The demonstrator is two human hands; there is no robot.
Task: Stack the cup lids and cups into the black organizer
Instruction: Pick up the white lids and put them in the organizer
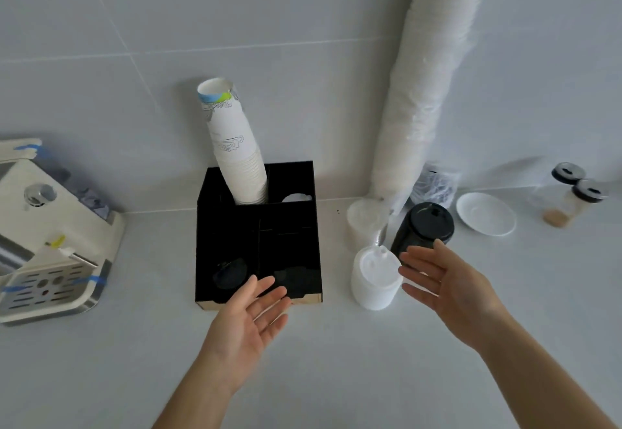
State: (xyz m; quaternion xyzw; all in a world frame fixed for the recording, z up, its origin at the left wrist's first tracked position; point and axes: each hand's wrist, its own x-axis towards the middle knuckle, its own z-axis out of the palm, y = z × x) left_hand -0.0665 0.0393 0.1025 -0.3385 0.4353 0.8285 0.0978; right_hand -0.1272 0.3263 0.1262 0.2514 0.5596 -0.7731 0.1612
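left hand (pixel 250 319): palm up, fingers spread, holding nothing; fingertips over the front edge of the black organizer (pixel 257 246).
right hand (pixel 444 285): flat and released, palm facing left, empty; fingertips just beside the white lid stack (pixel 375 278), not clearly touching.
white lid stack: short upright column on the counter, between the two hands, right of the organizer; long axis vertical, top lid faces up.
nearer hand: right one, by judgement; stack lies directly left of its fingers.
next move: likely a side clasp of the stack, then a carry left into a compartment.
black lid stack (pixel 424 230): upright, just behind the right hand, tilted slightly.
black organizer: front compartments hold a few dark lids, count unclear.
printed cup stack (pixel 235 145): in back-left compartment, leaning left, bases upward.
tall sleeved cup stack (pixel 427 85): against the wall, leaning right, well behind the lids.
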